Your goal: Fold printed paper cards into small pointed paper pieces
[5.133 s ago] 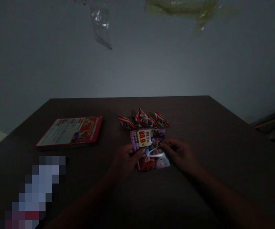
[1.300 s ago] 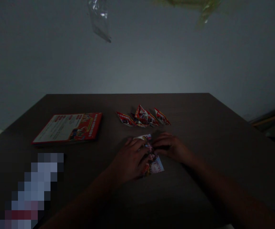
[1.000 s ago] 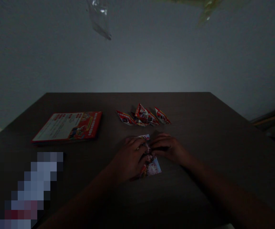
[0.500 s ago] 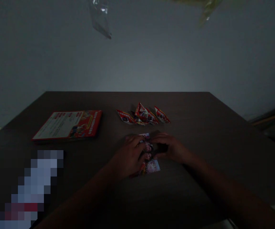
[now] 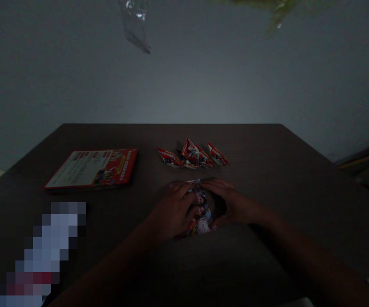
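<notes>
Printed leaflet, long axis pointing away; left hand spread on top, right hand wide at right edge.

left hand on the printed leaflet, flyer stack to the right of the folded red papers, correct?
Not quite: the flyer stack lies to the left of the folded red papers, as the head view shows. The left hand is indeed on the printed leaflet.

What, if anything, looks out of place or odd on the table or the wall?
The clear plastic piece on the wall looks odd: it hangs crooked. The pixelated patch at lower left hides detail. No spill shows on the table.
</notes>
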The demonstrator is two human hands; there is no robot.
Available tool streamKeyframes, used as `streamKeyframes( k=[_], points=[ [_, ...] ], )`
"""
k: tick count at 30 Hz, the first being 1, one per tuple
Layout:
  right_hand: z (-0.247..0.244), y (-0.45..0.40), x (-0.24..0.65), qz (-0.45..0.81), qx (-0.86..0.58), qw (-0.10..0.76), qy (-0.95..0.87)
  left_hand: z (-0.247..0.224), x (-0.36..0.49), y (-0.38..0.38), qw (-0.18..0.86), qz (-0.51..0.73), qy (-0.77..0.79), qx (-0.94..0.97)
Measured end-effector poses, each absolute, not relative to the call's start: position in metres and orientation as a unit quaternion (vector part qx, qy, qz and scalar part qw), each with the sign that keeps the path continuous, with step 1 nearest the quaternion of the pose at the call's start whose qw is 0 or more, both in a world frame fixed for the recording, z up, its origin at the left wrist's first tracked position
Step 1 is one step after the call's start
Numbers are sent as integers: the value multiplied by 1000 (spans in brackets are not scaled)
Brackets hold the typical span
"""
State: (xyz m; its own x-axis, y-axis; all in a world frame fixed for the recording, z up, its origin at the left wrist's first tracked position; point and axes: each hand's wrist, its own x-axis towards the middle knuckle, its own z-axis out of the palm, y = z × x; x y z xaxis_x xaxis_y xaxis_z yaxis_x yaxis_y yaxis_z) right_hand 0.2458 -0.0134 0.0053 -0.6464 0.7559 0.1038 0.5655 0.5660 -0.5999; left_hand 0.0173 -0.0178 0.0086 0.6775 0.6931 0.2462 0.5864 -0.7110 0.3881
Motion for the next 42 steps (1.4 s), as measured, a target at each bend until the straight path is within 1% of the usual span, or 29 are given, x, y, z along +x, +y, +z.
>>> streamKeyframes(
  k=[2, 4, 9, 18, 21, 25, 32, 42],
  points=[
    [6, -14, 246, 268, -375, 186, -868, 9, 17, -18, 139, 192, 351, 906],
    [5, -14, 246, 273, -376, 212, -860, 9, 17, -18, 138, 193, 349, 906],
    [-7, -12, 244, 328, -374, 329, -802, 9, 17, -20, 135, 187, 355, 906],
    [-13, -10, 240, 343, -363, 351, -792, 8, 18, -19, 139, 187, 362, 902],
    [-13, -9, 239, 321, -378, 351, -794, 8, 18, -19, 139, 188, 361, 903],
    [-12, -9, 241, 294, -400, 330, -803, 8, 17, -18, 137, 186, 358, 905],
    [-3, -9, 246, 241, -430, 245, -835, 5, 18, -18, 133, 190, 356, 905],
    [2, -7, 249, 233, -430, 139, -861, 9, 20, -19, 126, 182, 362, 906]
  ],
)
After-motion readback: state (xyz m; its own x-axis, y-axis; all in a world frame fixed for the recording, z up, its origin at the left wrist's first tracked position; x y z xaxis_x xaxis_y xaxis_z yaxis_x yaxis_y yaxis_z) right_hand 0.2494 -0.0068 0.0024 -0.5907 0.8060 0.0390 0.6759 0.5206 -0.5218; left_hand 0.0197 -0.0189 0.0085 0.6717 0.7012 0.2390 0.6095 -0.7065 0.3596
